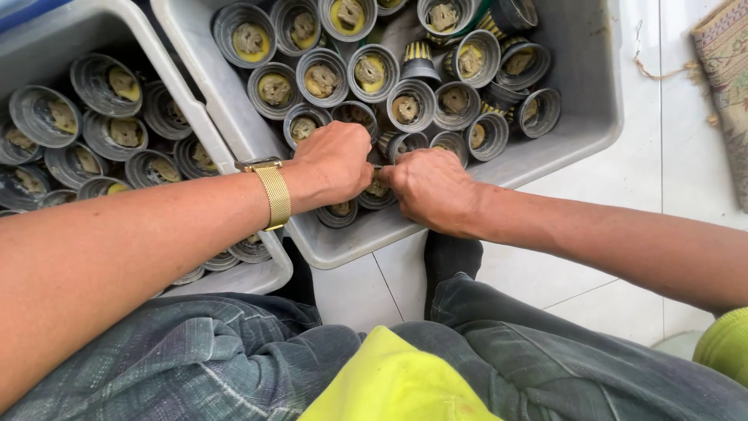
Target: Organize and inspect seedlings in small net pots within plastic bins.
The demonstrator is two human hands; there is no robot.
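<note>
Left hand and right hand — fists closed — meet over one cup.

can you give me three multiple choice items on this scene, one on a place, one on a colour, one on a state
1. Where do both hands meet?
A. over the near edge of the right-hand grey tub
B. over the floor tiles
C. on the person's lap

2. What colour is the wristwatch band?
A. black
B. gold
C. red

3. How are the hands?
A. spread flat
B. hanging open
C. curled closed together

Answers:
1 A, the left hand and right hand sit above cups at the front of the grey tub.
2 B, the wristwatch band is gold mesh.
3 C, the fingers are curled in; what they pinch is hidden.
</note>
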